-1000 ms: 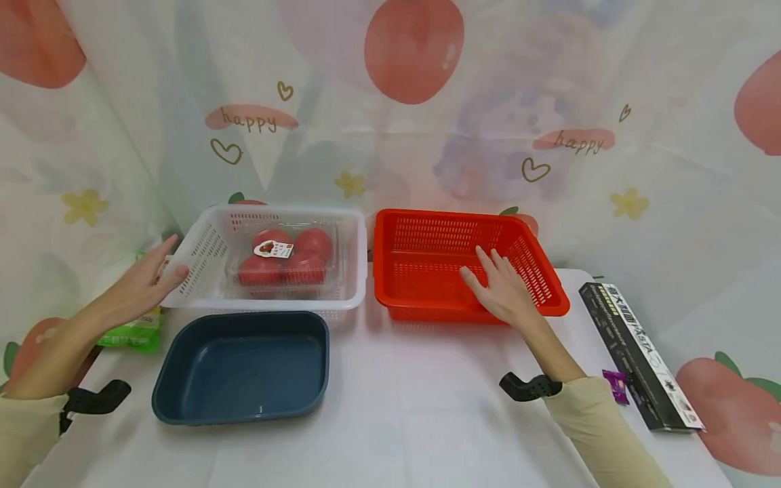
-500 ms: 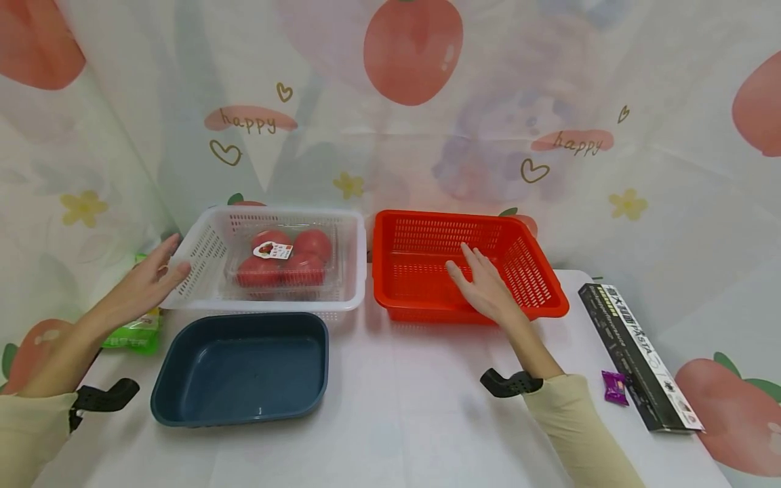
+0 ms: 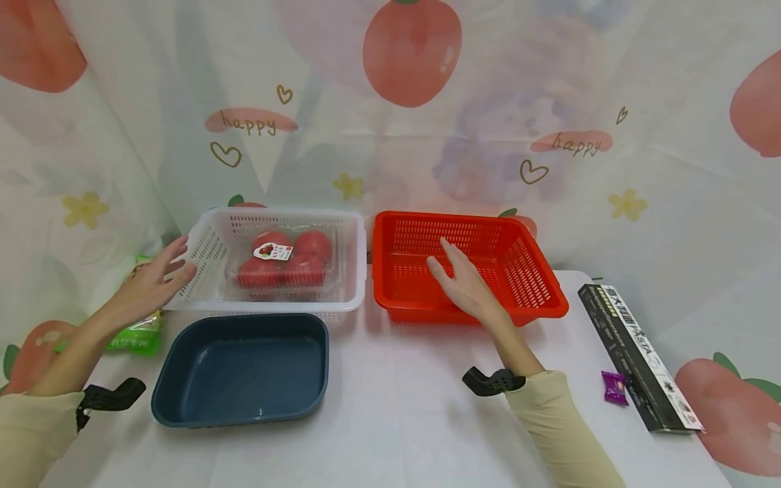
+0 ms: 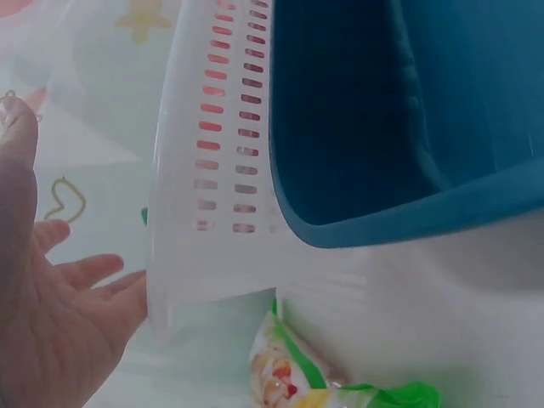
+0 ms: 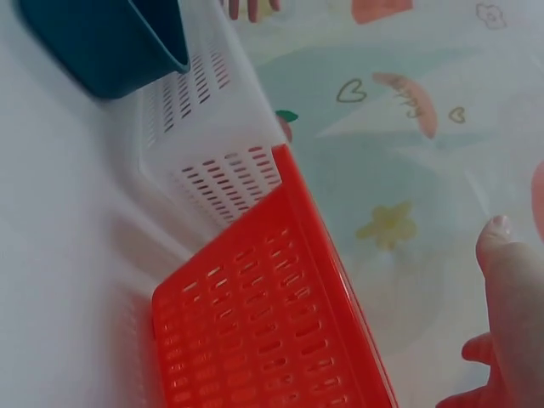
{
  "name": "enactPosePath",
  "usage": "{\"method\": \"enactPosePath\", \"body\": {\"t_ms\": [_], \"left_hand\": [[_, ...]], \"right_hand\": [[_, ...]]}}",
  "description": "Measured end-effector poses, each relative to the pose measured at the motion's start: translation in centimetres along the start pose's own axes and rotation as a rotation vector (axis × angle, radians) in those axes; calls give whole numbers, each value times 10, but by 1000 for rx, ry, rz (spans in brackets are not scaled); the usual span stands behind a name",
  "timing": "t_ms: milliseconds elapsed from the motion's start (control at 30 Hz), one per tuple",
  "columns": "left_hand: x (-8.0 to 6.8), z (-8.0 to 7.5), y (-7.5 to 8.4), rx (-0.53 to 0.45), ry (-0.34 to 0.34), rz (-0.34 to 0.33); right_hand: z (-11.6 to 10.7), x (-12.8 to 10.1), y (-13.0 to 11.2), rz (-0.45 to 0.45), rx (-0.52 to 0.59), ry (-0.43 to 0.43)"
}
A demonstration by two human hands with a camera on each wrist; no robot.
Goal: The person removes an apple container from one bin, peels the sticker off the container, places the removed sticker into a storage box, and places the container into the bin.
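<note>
Dark blue tub (image 3: 241, 369) nearest on the tabletop (image 3: 396, 420). Behind it, white slotted basket (image 3: 207, 257) with boxed tomatoes (image 3: 287, 261), left hand (image 3: 149, 285) flat-fingered against its side. Beside that, red slotted basket (image 3: 518, 257), right hand (image 3: 466, 288) relaxed over its front rim, gripping nothing.

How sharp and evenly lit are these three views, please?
Head view: sharp, soft even light, faint shadows under the perforated red plastic basket. Left wrist view: the left hand is blurred, too close. Right wrist view: steeply tilted, the right hand soft at the edge.
</note>
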State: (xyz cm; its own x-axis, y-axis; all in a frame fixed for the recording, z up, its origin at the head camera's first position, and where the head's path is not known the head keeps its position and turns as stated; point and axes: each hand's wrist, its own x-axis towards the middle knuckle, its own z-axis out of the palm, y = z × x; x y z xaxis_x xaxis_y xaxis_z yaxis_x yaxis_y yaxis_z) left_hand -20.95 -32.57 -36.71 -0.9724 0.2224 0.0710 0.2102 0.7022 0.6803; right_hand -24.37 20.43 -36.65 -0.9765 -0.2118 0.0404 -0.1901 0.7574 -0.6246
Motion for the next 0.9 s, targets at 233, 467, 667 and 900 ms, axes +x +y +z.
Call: {"method": "enactPosePath", "body": {"t_ms": [233,467,667,900], "left_hand": [[2,1,1,-27,-7,-26],[8,3,0,-80,-42,-12],[11,5,0,-95,-56,-21],[11,7,4,-137,-64,-13]], "right_hand": [[5,4,-9,-26,62,-7],[17,5,-21,-17,135,-31],[24,7,-37,-29,167,-27],[34,7,-50,-73,181,-43]]}}
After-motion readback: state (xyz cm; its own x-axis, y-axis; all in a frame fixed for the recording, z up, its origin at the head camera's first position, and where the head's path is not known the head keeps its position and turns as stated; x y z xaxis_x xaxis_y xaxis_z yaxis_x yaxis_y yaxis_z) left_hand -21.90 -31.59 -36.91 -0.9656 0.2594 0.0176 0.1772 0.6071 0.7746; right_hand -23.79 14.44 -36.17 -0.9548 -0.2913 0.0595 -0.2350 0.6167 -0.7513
